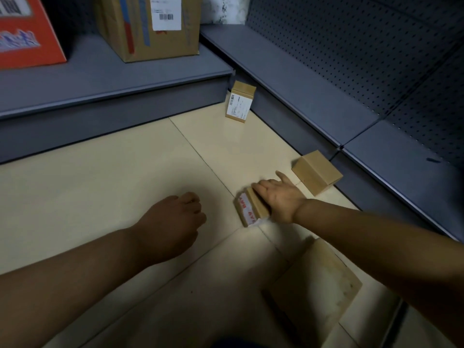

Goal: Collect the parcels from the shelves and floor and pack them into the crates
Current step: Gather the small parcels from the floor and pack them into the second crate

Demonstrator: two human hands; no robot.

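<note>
The person's right hand (277,197) is down on the cream tiled floor (100,187), fingers wrapped over the top of a small brown cardboard parcel with red-and-white tape (251,209), thumb sticking out the far side. The tape has red letters on it, but they're too blurry and partly hidden to read properly. The left hand (175,222) hangs just above the floor to the left of that parcel, fingers loosely curled with nothing in them. Just past the right hand sits a plain brown cardboard cube box (316,173), no label showing, close against the base of the dark grey metal shelving unit (288,79) on the right. Further back in the corner where the two shelf runs meet, a small upright brown box with a white shipping label (239,102) stands on the floor; the label has a barcode and some tiny print that can't be made out. Up on the left grey shelf (100,79) there's a tall brown cardboard carton with blue and red tape strips (148,33) and a white barcode label, text too small to read, and beside it a bright orange-red printed box (25,38) with blurry blue-white lettering. Near the bottom right, a flat pale cardboard box (324,285) lies on the floor under the right forearm.
</note>
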